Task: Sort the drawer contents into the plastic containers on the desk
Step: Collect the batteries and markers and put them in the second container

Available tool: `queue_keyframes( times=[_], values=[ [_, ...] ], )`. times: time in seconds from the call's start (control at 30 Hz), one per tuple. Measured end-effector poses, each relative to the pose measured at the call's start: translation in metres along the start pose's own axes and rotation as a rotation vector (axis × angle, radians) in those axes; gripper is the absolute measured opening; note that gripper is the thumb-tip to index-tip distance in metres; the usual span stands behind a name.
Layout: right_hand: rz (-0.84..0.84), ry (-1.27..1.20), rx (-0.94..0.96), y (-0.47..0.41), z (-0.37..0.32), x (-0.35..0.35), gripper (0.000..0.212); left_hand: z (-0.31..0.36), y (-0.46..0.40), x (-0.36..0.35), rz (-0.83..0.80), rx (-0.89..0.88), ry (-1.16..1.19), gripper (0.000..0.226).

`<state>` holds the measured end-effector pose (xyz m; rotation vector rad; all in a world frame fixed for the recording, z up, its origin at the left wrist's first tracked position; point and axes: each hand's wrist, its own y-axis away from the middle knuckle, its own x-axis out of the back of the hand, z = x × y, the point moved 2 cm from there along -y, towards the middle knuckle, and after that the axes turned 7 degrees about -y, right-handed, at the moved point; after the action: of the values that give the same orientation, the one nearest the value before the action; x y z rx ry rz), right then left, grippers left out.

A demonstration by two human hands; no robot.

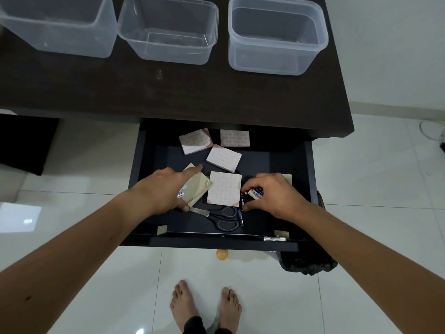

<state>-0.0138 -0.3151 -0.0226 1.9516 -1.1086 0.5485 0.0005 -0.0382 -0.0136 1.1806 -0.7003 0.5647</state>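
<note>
The dark drawer (310, 169) is pulled out below the desk. Inside lie several white pads with orange print (224, 189), black-handled scissors (222, 218) and batteries (240, 213). My left hand (166, 189) rests over a pale yellow pad (199, 189), thumb near its lower edge, forefinger stretched forward. My right hand (272, 194) has its fingers curled round several dark batteries (255, 193). Three clear plastic containers stand on the desk: left (60, 42), middle (168, 51), right (277, 61), all with nothing inside.
The dark desk top (168, 92) runs in front of the containers. A black bin bag (308, 263) sits under the drawer's right corner. A small yellow ball (221, 254) lies on the white tiled floor, near my bare feet (204, 307).
</note>
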Motion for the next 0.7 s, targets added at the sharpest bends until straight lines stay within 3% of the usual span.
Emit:
queue_keyframes(
  times=[0.2,0.4,0.7],
  values=[
    [0.036,-0.225,-0.071,0.003,0.000,0.008,0.028,0.003,0.004,0.000,0.043,0.044,-0.056,0.115],
    [-0.039,-0.681,-0.195,0.006,-0.009,0.015,0.022,0.006,0.010,0.005,0.049,0.035,0.144,0.114],
    [-0.053,-0.867,-0.247,0.011,-0.010,0.015,0.020,0.005,0.010,-0.006,0.077,0.004,0.268,0.102]
  ],
)
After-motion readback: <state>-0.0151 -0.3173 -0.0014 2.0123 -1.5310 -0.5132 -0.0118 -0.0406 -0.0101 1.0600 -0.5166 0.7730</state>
